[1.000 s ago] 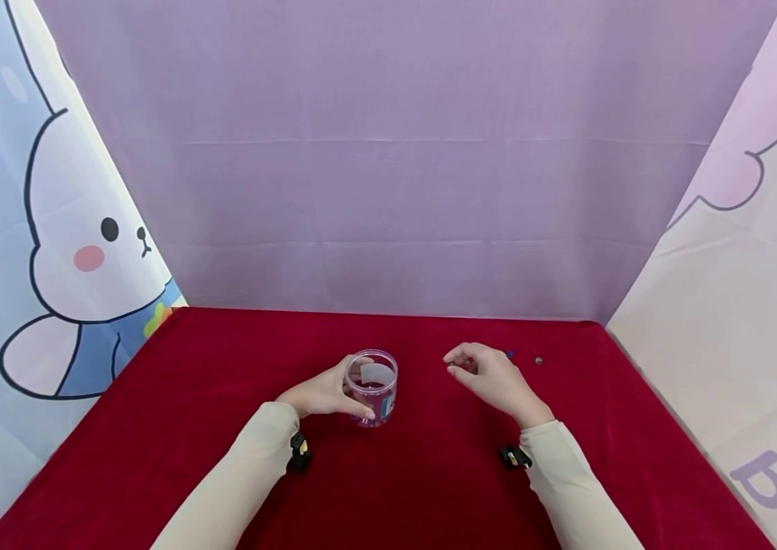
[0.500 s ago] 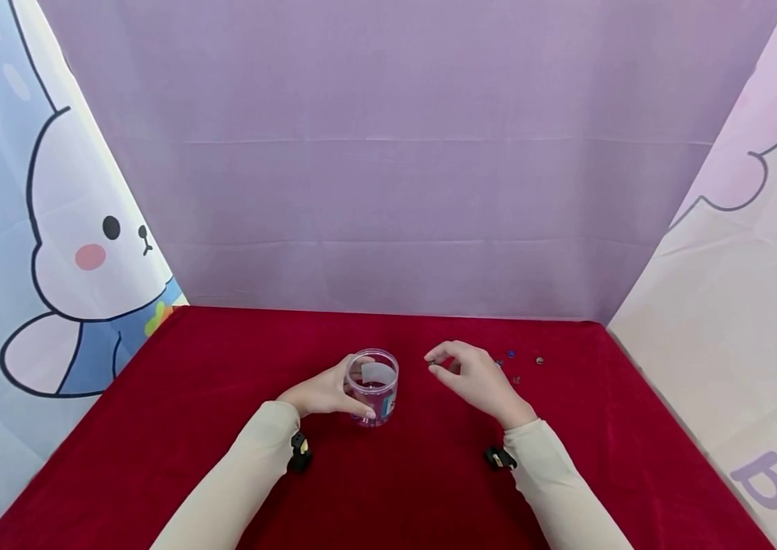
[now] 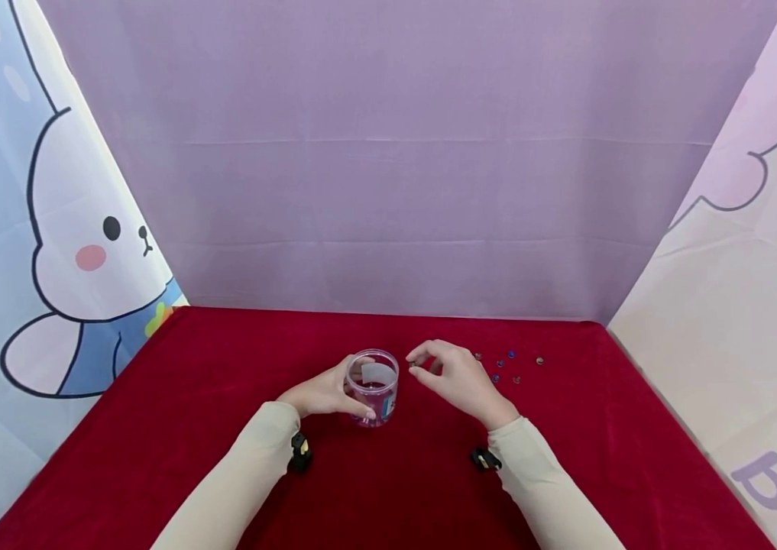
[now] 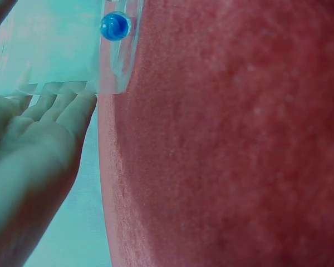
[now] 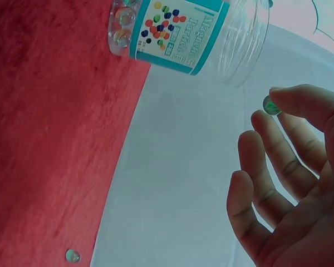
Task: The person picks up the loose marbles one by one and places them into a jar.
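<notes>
A clear plastic jar (image 3: 383, 393) stands upright on the red cloth, its mouth uncovered. My left hand (image 3: 322, 393) grips the jar's left side, thumb in front and fingers behind. In the right wrist view, a teal-edged label (image 5: 181, 30) wraps the jar, and glass marbles (image 5: 122, 38) lie at its bottom. The left wrist view shows a blue marble (image 4: 116, 26) inside near the base. Just right of the jar's rim, my right hand (image 3: 457, 383) pinches a greenish glass marble (image 5: 271, 105) between thumb and fingertip, apart from the jar.
Several small marbles (image 3: 500, 363) lie scattered on the red cloth (image 3: 388, 489) beyond and right of my right hand. A purple curtain (image 3: 388, 191) hangs along the back edge. Printed cloth panels (image 3: 85, 252) close off the left and right sides.
My right hand has moved left toward the jar with the marble pinched in it, uncovering more loose marbles on the cloth. The left hand and jar have stayed in place.
</notes>
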